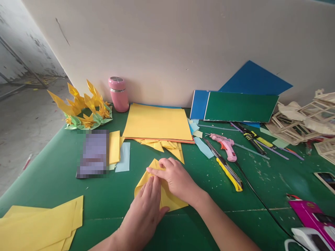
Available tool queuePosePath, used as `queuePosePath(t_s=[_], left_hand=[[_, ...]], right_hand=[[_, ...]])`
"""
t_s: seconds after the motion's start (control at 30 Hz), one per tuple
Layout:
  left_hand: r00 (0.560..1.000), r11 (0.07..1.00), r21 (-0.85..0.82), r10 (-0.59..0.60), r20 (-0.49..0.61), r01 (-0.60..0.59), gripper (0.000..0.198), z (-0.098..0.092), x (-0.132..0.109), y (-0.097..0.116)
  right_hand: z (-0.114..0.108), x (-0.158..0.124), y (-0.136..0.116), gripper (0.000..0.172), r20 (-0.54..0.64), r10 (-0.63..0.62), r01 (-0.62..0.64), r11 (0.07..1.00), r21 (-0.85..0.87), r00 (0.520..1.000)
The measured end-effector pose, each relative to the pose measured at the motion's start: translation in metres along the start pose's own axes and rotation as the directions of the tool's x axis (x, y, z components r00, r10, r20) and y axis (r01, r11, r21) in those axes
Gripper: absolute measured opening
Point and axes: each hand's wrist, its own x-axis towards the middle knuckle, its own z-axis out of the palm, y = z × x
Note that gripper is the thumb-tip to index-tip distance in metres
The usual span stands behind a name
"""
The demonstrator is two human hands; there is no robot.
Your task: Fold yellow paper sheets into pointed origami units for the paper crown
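Observation:
A partly folded sheet of yellow paper lies on the green tabletop in front of me, its pointed top corner facing the wall. My left hand rests on it with fingers stretched out and thumb apart, pressing its left side. Over the upper part of the sheet, my right hand has its fingers curled and one digit laid across the fold, closed on the paper. The fingertips of both hands nearly meet at the middle crease. Part of the sheet is hidden beneath them.
Yellow folded pieces lie beyond, under a yellow paper stack. Rightward are a utility knife, a pink glue gun and its cord. Yellow strips, a paper crown and a pink flask stand left.

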Motion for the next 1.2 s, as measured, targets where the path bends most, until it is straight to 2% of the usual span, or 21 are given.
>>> queuePosePath(t_s=[0.1, 0.2, 0.37, 0.53, 0.7, 0.83, 0.93, 1.07, 1.17, 1.2], left_hand=[[0.998, 0.993, -0.106, -0.055, 0.002, 0.055, 0.054, -0.006, 0.006, -0.005], [0.999, 0.985, -0.169, -0.030, 0.018, 0.033, 0.048, -0.014, 0.011, -0.014], [1.000, 0.987, -0.162, -0.015, 0.025, 0.018, 0.053, -0.021, 0.014, -0.024], [0.999, 0.996, -0.088, -0.031, 0.006, 0.032, 0.055, -0.021, 0.010, -0.025], [0.993, 0.993, -0.074, -0.094, -0.071, 0.089, 0.052, -0.014, -0.003, -0.025], [0.988, 0.994, -0.082, -0.084, -0.128, 0.074, 0.047, -0.009, -0.021, -0.027], [0.978, 0.982, -0.103, -0.171, -0.120, 0.159, 0.055, -0.006, -0.038, -0.029], [0.979, 0.987, -0.105, -0.134, -0.155, 0.118, 0.054, -0.013, -0.051, -0.037], [0.989, 0.994, -0.097, -0.068, -0.132, 0.056, 0.046, -0.030, -0.042, -0.049], [0.995, 0.994, -0.111, -0.030, -0.095, 0.020, 0.044, -0.035, -0.036, -0.053]], right_hand=[[0.003, -0.001, 0.000, 0.058, -0.047, 0.014, -0.013, 1.000, 0.022, 0.999], [0.006, -0.001, -0.001, 0.055, -0.072, 0.031, -0.028, 0.999, 0.034, 0.997], [0.008, -0.003, -0.002, 0.054, -0.096, 0.040, -0.034, 0.998, 0.056, 0.995], [0.010, -0.004, -0.003, 0.053, -0.114, 0.052, -0.050, 0.999, 0.021, 0.992], [0.011, -0.003, -0.002, 0.056, -0.105, 0.058, -0.056, 0.998, 0.019, 0.993], [0.009, -0.002, -0.002, 0.063, -0.070, 0.073, -0.069, 0.996, 0.049, 0.995], [0.007, -0.002, -0.003, 0.066, -0.049, 0.084, -0.080, 0.994, 0.070, 0.995], [0.007, -0.002, -0.004, 0.068, -0.045, 0.082, -0.079, 0.994, 0.072, 0.996], [0.009, -0.003, -0.003, 0.069, -0.053, 0.084, -0.080, 0.995, 0.066, 0.995], [0.009, -0.003, -0.003, 0.070, -0.054, 0.079, -0.076, 0.995, 0.059, 0.995]])
